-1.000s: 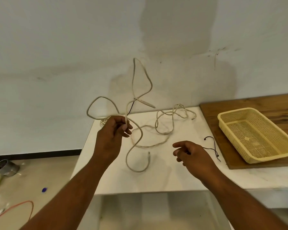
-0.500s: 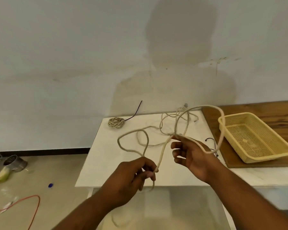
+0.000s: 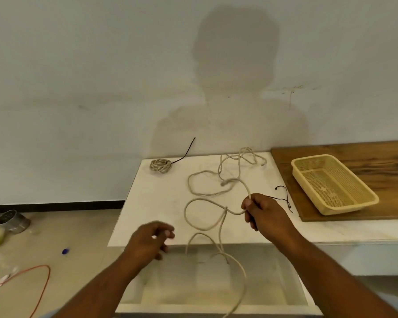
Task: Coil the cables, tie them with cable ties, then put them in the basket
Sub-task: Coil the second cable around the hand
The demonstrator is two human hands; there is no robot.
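Note:
A long beige cable loops over the white table and hangs off its front edge. My right hand pinches this cable above the table's middle. My left hand hovers at the front edge with its fingers loosely curled, holding nothing. A second loose beige cable lies tangled at the back of the table. A coiled beige cable with a black tie sticking out rests at the back left corner. Black cable ties lie just right of my right hand. The yellow mesh basket is empty.
The basket stands on a wooden board at the right. A wall runs close behind the table. On the floor to the left are a metal can, an orange wire and small scraps.
My left hand has let go of the cable and dropped toward the table's front edge. My right hand now holds the cable, and its loops have sunk onto the table.

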